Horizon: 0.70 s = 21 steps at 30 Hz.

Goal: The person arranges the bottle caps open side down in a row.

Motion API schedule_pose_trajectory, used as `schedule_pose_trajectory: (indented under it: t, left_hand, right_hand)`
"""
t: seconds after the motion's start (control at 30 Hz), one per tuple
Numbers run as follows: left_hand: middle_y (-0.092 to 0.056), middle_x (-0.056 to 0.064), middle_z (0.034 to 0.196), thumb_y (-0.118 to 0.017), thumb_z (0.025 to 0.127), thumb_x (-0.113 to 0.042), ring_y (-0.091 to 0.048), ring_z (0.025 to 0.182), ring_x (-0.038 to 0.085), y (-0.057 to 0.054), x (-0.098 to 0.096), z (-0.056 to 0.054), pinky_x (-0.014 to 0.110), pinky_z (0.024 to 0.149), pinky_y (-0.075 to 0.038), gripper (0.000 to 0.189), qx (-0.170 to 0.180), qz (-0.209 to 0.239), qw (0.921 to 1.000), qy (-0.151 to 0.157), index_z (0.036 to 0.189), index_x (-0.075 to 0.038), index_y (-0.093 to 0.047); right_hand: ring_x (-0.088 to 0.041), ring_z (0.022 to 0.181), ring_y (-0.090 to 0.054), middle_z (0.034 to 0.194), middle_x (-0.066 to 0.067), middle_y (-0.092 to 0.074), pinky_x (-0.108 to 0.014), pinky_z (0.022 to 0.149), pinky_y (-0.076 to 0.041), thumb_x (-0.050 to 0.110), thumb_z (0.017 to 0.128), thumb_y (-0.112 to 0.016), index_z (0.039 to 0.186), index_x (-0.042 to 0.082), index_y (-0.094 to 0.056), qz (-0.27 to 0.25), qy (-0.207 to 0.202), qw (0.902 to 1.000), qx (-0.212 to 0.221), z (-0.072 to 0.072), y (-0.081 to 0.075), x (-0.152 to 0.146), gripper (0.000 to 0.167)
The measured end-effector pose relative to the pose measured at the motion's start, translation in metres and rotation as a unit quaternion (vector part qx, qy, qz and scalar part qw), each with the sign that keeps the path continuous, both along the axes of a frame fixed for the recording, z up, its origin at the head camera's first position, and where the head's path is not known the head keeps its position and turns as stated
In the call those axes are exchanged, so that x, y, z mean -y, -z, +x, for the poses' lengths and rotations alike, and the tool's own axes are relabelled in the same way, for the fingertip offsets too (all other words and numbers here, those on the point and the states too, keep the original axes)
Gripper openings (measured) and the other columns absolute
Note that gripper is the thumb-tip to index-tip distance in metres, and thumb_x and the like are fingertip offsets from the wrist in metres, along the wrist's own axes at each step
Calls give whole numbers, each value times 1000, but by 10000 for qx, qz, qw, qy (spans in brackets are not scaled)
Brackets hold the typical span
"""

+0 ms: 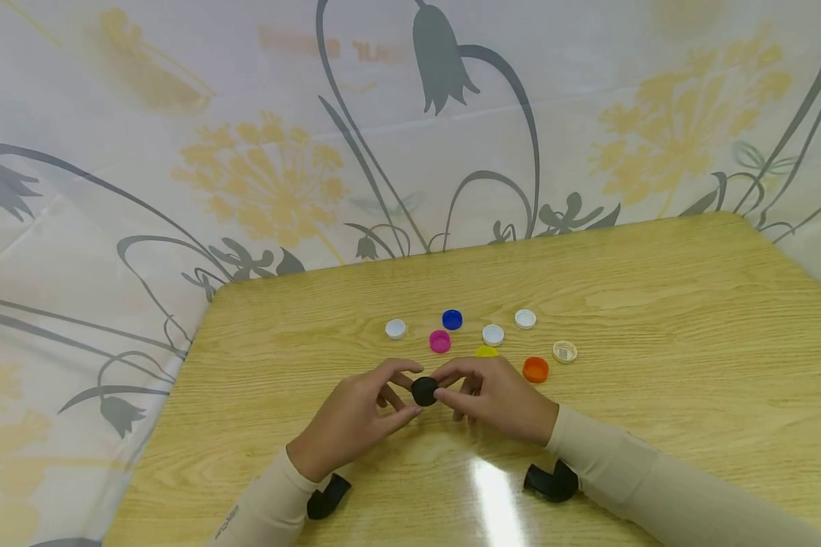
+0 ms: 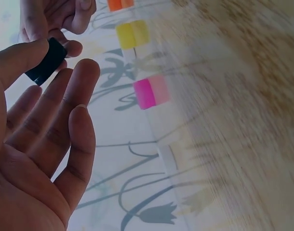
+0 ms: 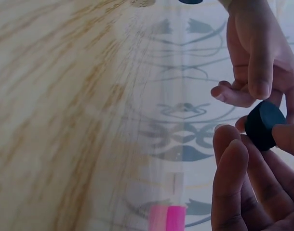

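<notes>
A small round black bottle cap (image 1: 424, 391) is held up between the two hands, above the near middle of the table. My right hand (image 1: 494, 395) pinches it with thumb and fingertips from the right. From the left, my left hand (image 1: 356, 414) has its thumb and fingertips at the cap's edge. In the left wrist view the left thumb lies on the black cap (image 2: 48, 61) while the other fingers stay spread. The right wrist view shows the cap (image 3: 264, 126) between the right thumb and fingers, with the left thumb at its top.
Beyond the hands lie loose caps: blue (image 1: 452, 319), pink (image 1: 440, 341), orange (image 1: 536, 370), a clear one (image 1: 564, 352) and several white ones (image 1: 492, 335). A yellow cap (image 1: 487, 352) is partly hidden by the right hand. Flower-patterned cloth (image 1: 397, 152) hangs behind the wooden table (image 1: 691, 319).
</notes>
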<state>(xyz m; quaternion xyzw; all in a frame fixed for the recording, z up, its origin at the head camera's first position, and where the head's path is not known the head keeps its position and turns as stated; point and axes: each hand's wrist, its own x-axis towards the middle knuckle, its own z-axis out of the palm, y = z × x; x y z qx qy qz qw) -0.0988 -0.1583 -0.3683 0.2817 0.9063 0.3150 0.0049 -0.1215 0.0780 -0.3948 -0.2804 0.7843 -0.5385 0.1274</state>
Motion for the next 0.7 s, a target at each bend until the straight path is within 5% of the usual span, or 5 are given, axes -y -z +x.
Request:
schedule_pose_trajectory:
  t: [0.7]
  left_hand:
    - [-70,-5,113,-82,84,-18,-67,78,1,-1,2,1,24,73,-57,39,-212,-16,9993,318,119,-17,-64]
  right_hand:
    - [-25,65,-70,96,-15,-75,-33,59,-58,23,98,-65,119,6,-68,-158,-238,9991,327,1,0,2,27]
